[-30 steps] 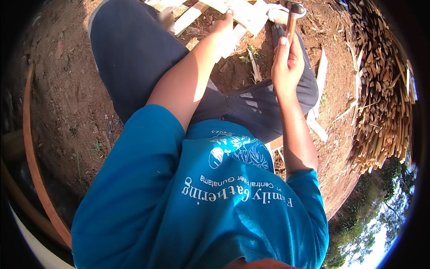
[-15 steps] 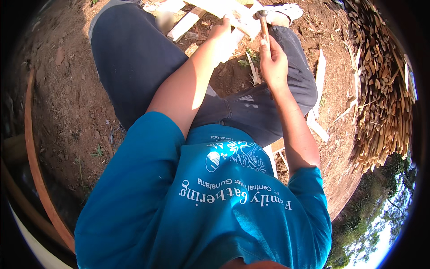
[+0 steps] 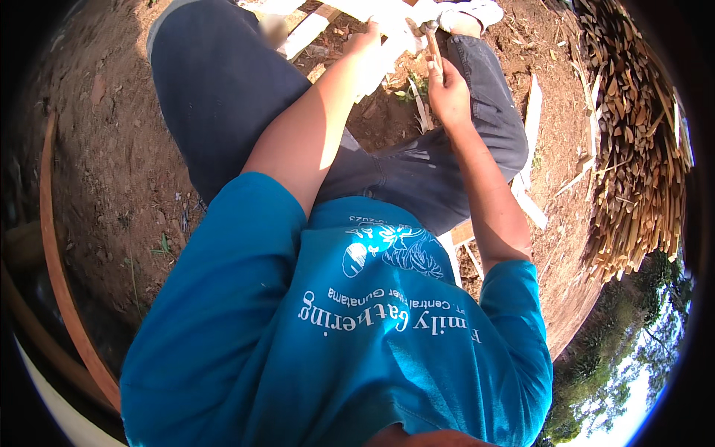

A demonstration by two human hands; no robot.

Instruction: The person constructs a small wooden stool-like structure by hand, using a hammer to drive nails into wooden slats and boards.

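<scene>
In my right hand (image 3: 450, 95) is a hammer (image 3: 434, 51), its wooden handle wrapped by my fingers. The metal head is up, over pale sunlit wood near my foot. My left hand (image 3: 362, 49) grips the pale wooden slat (image 3: 389, 52) at the top of the view. Strong sunlight washes out this wood and part of the fingers, so its outline is hard to make out. Beside it lie more pale boards (image 3: 311, 31), partly cut off by the view's upper edge.
Bare brown soil (image 3: 112, 171) surrounds my crossed legs. A large stack of cut wood sticks (image 3: 637, 141) rises at the right. Loose wood strips (image 3: 532, 119) lie beside my right knee. A long curved plank (image 3: 59, 276) runs along the left.
My right hand and the hammer have shifted slightly left, with the hammer's head a little lower. My left hand keeps its place on the wood, moving only slightly.
</scene>
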